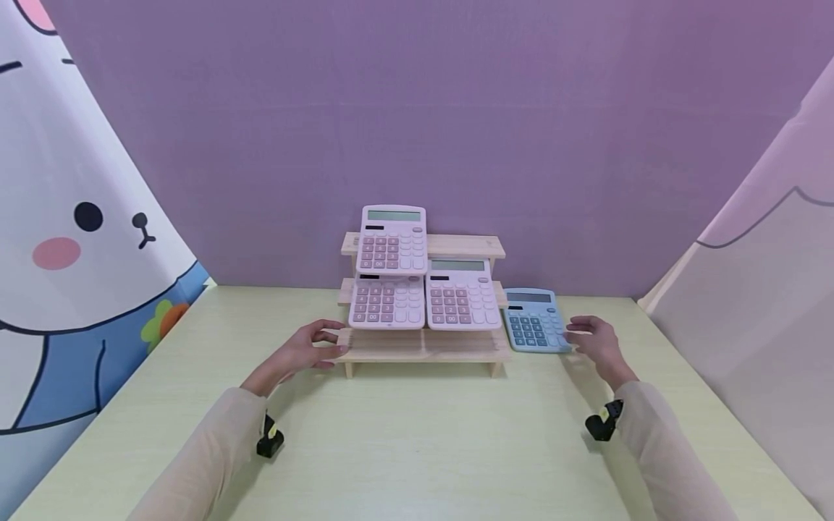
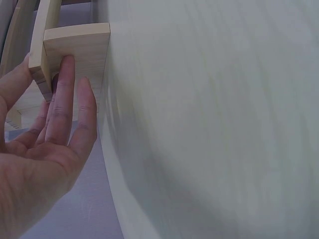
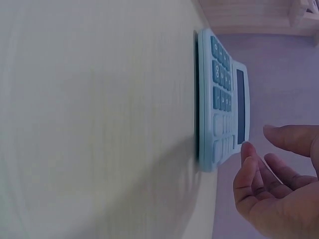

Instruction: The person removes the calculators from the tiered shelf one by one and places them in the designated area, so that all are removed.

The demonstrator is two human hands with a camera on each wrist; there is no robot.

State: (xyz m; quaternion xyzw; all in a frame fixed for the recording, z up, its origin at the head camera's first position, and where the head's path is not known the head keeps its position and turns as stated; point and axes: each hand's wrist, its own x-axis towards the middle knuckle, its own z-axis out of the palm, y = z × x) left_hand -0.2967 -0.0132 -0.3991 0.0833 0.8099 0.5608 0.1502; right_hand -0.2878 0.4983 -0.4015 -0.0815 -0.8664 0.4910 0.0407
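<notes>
Three pink calculators (image 1: 464, 295), in the head view, lean on the wooden stand (image 1: 423, 346), its steps probably propping them; the blue calculator (image 1: 536, 318) lies on the desk (image 1: 430, 449) right of the stand. From the left wrist, the left hand (image 2: 47, 154) pinches the stand's end, perhaps to steady it. From the right wrist, the right hand (image 3: 279, 201) looks relaxed, grasping nothing, beside the blue calculator; contact is unclear.

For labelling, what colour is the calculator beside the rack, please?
The calculator is light blue, clearest in head view.
</notes>
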